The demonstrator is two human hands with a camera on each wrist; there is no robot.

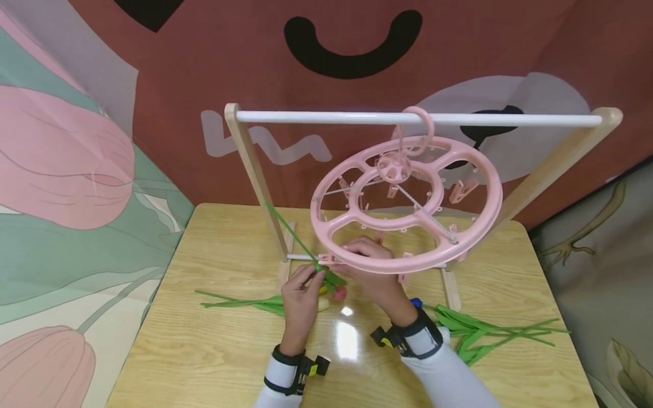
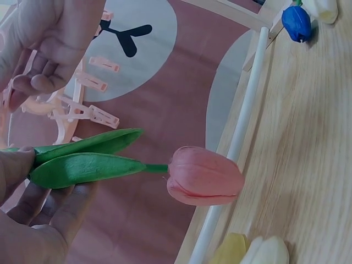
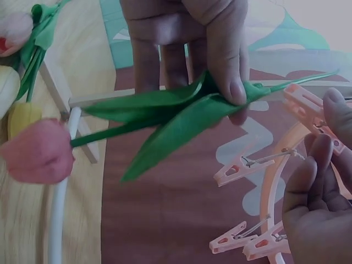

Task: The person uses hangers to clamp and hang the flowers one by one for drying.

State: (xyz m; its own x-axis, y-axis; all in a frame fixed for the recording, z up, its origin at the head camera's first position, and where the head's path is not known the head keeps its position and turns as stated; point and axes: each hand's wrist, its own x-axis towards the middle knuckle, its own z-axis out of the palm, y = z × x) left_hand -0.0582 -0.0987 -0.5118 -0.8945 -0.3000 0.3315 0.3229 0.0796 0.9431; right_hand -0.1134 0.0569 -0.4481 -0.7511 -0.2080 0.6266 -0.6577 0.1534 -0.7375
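Observation:
A pink artificial tulip [image 2: 204,176] hangs head down from my left hand [image 1: 302,294], which pinches it at the base of its green leaves [image 3: 187,118]. The stem runs up and away to the left in the head view. My right hand [image 1: 374,277] is under the near edge of a round pink clip hanger [image 1: 398,264]. Its thumb and fingers pinch a pink clothespin [image 3: 308,110] on the hanger. In the right wrist view, the clothespin's tip lies close to the tulip stem, just beyond the left hand's fingertips.
The hanger hooks over the white top bar [image 1: 326,117] of a wooden rack; other clothespins [image 3: 242,168] dangle from its rings. White and yellow tulips with green stems [image 1: 265,303] lie on the table [image 1: 204,351] at left. More tulips [image 1: 484,331], one blue, lie at right.

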